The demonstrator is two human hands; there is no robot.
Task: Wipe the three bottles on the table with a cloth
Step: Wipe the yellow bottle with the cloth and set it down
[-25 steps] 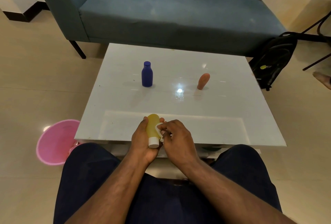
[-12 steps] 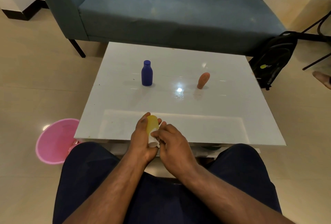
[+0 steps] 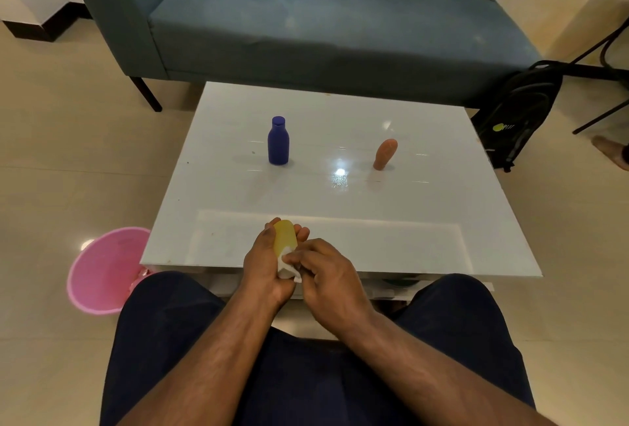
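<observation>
My left hand (image 3: 262, 262) grips a yellow bottle (image 3: 284, 236) over the near edge of the white table (image 3: 425, 221), its white cap end pointing toward me. My right hand (image 3: 328, 272) pinches a small white cloth (image 3: 286, 267) and presses it against the bottle's lower part; the cap is mostly hidden behind cloth and fingers. A dark blue bottle (image 3: 278, 141) stands upright on the table at middle left. An orange bottle (image 3: 384, 154) stands at middle right, leaning slightly.
A pink bucket (image 3: 102, 269) sits on the floor left of the table. A blue-grey sofa (image 3: 306, 23) runs behind the table. A black backpack (image 3: 520, 109) leans at the right, beside dark chair legs (image 3: 602, 51). My knees in dark trousers are at the table's near edge.
The cloth in my right hand has slid along the yellow bottle from its side down toward the cap end. The left hand has turned the bottle slightly. The other bottles have not moved.
</observation>
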